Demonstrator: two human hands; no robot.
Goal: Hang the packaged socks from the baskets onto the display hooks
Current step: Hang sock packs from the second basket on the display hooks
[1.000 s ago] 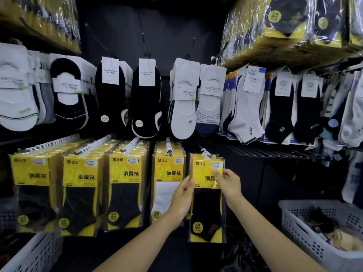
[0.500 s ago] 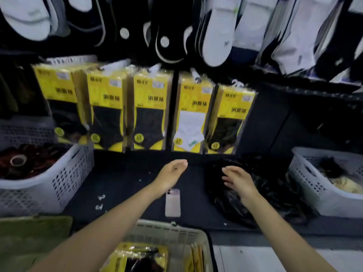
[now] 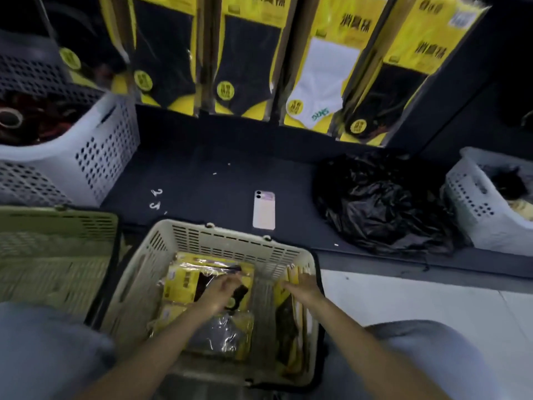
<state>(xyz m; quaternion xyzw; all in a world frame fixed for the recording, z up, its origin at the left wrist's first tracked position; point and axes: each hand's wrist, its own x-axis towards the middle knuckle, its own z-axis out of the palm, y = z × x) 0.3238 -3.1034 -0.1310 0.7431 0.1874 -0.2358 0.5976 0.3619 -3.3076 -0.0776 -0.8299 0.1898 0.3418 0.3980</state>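
Note:
Below me stands a cream basket (image 3: 239, 243) holding yellow packaged socks. My left hand (image 3: 222, 293) is down inside it, fingers bent onto a flat pack with a black sock (image 3: 184, 281); the grip is blurred. My right hand (image 3: 302, 287) lies with straight fingers against packs standing on edge (image 3: 288, 321) along the basket's right wall. More flat packs (image 3: 225, 336) lie under my left forearm. Hung packs fill the top of the view: black-sock packs (image 3: 248, 62), a white-sock pack (image 3: 326, 73) and the rightmost black-sock pack (image 3: 403, 67).
A phone (image 3: 264, 209) lies on the dark ledge (image 3: 187, 180) beside a crumpled black plastic bag (image 3: 383, 203). White perforated baskets stand on the ledge at left (image 3: 95, 151) and right (image 3: 473, 197). A green basket (image 3: 57, 243) sits left of the cream one. My knees frame the bottom.
My hands left the hung pack and dropped into the cream basket. My view tilted down from the hooks to the basket; the left hand now sits on a pack.

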